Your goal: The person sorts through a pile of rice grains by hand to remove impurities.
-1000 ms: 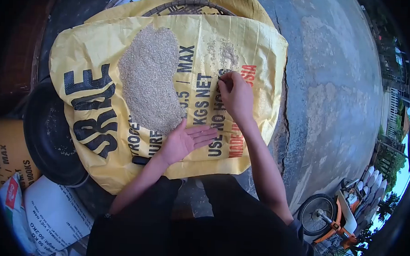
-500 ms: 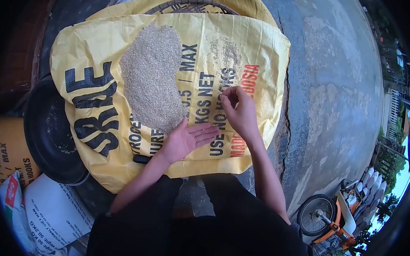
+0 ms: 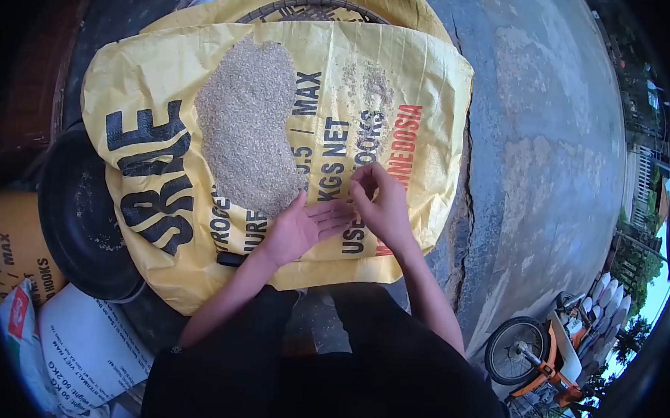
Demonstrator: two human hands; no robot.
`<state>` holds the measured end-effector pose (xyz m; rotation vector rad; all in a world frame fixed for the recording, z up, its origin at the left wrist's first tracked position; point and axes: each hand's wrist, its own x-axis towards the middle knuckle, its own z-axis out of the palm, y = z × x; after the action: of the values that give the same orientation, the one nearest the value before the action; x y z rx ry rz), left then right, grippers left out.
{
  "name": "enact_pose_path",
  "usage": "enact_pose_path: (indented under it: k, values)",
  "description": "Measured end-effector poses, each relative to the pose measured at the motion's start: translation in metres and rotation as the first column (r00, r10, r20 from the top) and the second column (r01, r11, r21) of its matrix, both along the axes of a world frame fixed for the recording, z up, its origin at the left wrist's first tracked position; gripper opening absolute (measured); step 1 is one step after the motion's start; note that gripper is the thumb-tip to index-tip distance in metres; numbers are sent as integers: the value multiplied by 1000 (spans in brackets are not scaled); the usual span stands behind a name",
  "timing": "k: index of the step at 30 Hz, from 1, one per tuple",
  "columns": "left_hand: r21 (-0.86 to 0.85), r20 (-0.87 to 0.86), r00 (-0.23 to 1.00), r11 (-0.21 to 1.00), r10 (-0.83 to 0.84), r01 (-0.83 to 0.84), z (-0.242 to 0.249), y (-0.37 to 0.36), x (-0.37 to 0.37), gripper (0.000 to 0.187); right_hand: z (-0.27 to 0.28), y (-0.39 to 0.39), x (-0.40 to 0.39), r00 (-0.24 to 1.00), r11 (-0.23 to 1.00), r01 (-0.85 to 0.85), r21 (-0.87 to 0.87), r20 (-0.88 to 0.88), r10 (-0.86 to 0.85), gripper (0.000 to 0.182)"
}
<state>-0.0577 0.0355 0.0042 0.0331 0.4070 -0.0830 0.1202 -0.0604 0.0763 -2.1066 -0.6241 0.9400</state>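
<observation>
The scene is outdoors, on a grey concrete ground (image 3: 547, 143) with a long crack beside the sack. A yellow printed sack (image 3: 161, 74) lies spread flat on it, and a pile of small brown grains (image 3: 245, 123) rests on the sack's upper middle. The left hand (image 3: 304, 226) lies palm up and spread, just below the pile. The right hand (image 3: 380, 203) has its fingertips pinched together right over the left fingers; what it pinches is too small to see. A black basin (image 3: 80, 220) stands left, a motorbike (image 3: 545, 353) lower right.
</observation>
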Motion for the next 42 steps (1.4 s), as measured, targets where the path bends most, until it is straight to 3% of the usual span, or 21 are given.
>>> enact_pose_path:
  k: [4,6,7,9,12,19,22,24,25,27,29,30,32,33,36,38,42]
  values:
    - [-6,-36,999,1000,-1,1,7,2,2,85,-19,23,23,968,983,150,109,184,-168,13]
    - [-9,-38,999,1000,0,0,7,2,2,86,-25,28,33,927,999,32,-6,373,-27,13]
    - [3,-29,1000,1000,0,0,9,2,3,86,-29,29,35,927,999,32,-6,374,-27,13]
    - [14,-21,1000,1000,-1,1,9,2,2,86,-37,29,36,837,999,-50,20,546,31,16]
    - [7,-31,1000,1000,0,0,7,2,2,86,-39,29,36,797,997,-81,11,601,58,14]
    - [11,-20,1000,1000,-3,3,7,2,2,87,-39,29,38,777,993,-117,-27,620,108,12]
    - [9,-18,1000,1000,0,0,8,2,2,87,-34,28,40,827,993,-121,-14,552,109,12]
    - [7,-21,1000,1000,2,-1,9,2,2,87,-26,27,39,929,999,-49,5,367,44,11]
    - [15,-25,1000,1000,1,-1,10,2,2,87,-22,24,36,930,999,-49,5,366,43,11]
    - [22,-26,1000,1000,0,1,9,3,2,87,-11,15,27,981,994,-97,43,173,88,11]
    - [-14,-11,1000,1000,14,-14,5,2,1,83,1,6,12,956,962,-271,25,122,267,13]
    - [-15,-10,1000,1000,15,-15,4,1,1,83,4,0,6,956,962,-272,24,122,267,13]
    - [-28,-93,995,999,25,-28,2,-1,0,83,8,-9,-2,826,857,-510,-72,237,511,15]
    - [-28,-94,995,999,24,-27,1,-1,0,83,7,-9,-1,827,858,-509,-72,237,511,15]
    - [-14,-10,1000,1000,14,-14,1,0,0,83,-1,-7,7,900,929,-369,-29,236,365,14]
    - [23,-27,1000,1000,-3,4,7,2,2,86,-6,1,18,958,995,-96,-4,272,94,13]
    - [18,-37,999,1000,4,-3,8,2,2,86,-15,15,40,872,986,-150,-71,461,166,18]
